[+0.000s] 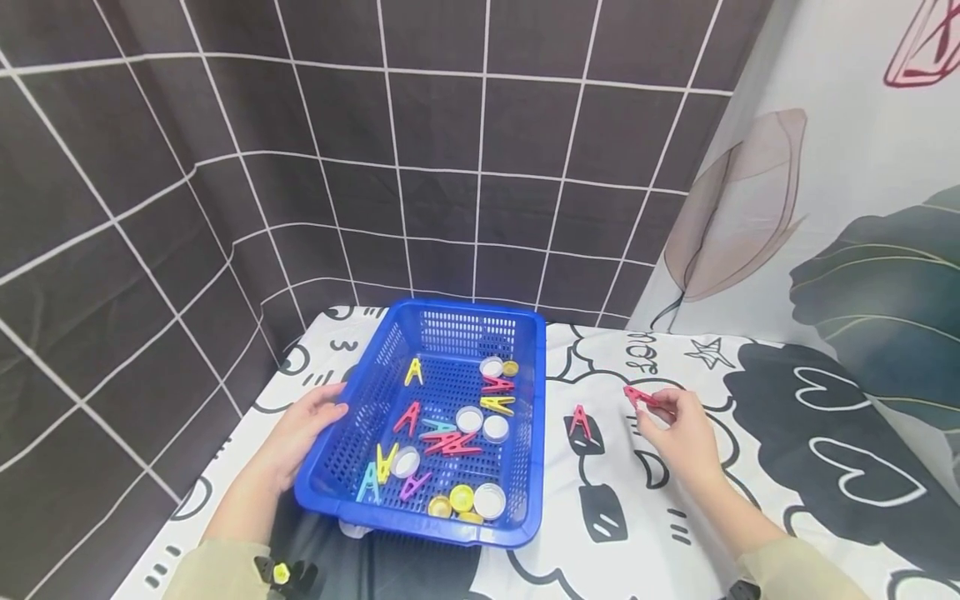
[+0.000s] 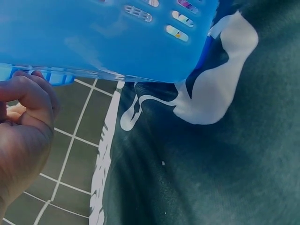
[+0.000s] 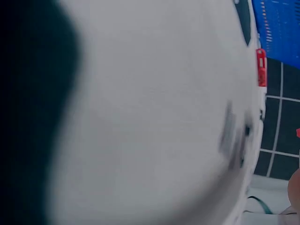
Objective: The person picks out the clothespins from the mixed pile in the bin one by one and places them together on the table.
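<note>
A blue plastic basket [image 1: 420,523] sits on the patterned cloth, with several clothespins and bottle caps inside. My left hand [image 1: 303,433] holds its left side, thumb over the rim; in the left wrist view the fingers curl at the edge of the basket [image 2: 117,56]. Right of the basket, my right hand [image 1: 681,429] pinches a red clothespin [image 1: 637,395] between thumb and fingers. Another red clothespin [image 1: 580,421] lies on the cloth between that hand and the basket. Only a sliver of the right hand [image 3: 294,190] enters the right wrist view.
Inside the basket are a yellow clothespin [image 1: 414,372], a purple clothespin [image 1: 415,485], a white cap [image 1: 490,501] and a yellow cap [image 1: 462,498], among others. A dark gridded curtain [image 1: 435,208] hangs behind. The white cloth [image 1: 555,533] carries black drawings.
</note>
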`<state>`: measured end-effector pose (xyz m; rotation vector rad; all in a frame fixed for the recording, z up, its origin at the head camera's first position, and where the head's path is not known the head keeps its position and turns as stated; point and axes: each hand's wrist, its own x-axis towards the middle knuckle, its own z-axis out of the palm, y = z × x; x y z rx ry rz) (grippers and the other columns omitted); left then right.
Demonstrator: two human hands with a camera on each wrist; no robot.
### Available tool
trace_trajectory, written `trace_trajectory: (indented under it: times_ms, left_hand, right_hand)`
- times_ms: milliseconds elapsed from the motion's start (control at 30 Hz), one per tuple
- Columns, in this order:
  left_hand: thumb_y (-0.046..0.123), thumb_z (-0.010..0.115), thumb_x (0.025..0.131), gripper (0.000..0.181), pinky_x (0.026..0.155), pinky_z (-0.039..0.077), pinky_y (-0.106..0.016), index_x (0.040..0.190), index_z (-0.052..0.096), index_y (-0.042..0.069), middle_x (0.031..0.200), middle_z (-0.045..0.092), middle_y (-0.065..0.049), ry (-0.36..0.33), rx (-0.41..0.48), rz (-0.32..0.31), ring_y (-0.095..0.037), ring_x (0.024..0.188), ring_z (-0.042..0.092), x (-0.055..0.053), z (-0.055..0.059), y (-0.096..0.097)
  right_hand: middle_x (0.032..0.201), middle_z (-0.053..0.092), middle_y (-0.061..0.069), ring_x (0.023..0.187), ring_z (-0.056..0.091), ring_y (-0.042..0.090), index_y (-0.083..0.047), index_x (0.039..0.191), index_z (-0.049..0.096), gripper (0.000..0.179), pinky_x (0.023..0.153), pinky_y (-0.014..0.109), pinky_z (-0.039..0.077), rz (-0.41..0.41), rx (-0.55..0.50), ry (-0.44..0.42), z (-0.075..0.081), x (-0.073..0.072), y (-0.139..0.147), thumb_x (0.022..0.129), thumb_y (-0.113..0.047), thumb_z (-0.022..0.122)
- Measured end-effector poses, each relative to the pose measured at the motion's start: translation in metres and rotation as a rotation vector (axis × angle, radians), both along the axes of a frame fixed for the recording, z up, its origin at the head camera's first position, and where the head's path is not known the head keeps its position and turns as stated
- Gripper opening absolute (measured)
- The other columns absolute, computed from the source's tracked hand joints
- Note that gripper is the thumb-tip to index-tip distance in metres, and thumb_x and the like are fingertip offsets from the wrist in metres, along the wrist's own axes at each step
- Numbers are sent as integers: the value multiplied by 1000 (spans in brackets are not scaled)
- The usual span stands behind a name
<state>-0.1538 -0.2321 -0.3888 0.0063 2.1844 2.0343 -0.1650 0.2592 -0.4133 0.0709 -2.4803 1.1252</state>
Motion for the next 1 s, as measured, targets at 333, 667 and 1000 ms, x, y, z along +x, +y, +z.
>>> trace_trajectory:
  times_ms: [333,667,1000]
  left_hand:
    - [19,51,96,53,77,54,-35,141,30,-1,106,59,-14,-7,-16,6,-18,88,64,0,-2,0]
    - [20,50,97,52,78,54,-37,139,30,-3,110,61,-16,-15,25,-19,-19,89,65,0,-2,0]
    - [23,49,98,51,77,54,-38,138,33,-3,112,61,-19,-15,17,-30,-22,91,65,0,-2,-1]
  right_hand:
    - [102,53,22,93,63,38,10,104,50,31,75,24,53,-65,28,-139,-13,2,6,80,-6,63]
    - [80,58,14,67,54,20,8,89,56,24,60,30,48,-10,177,-178,-19,1,-2,75,-9,66]
    - [89,50,20,77,50,27,14,103,46,39,71,43,46,-29,199,-180,-29,5,-10,75,-7,64]
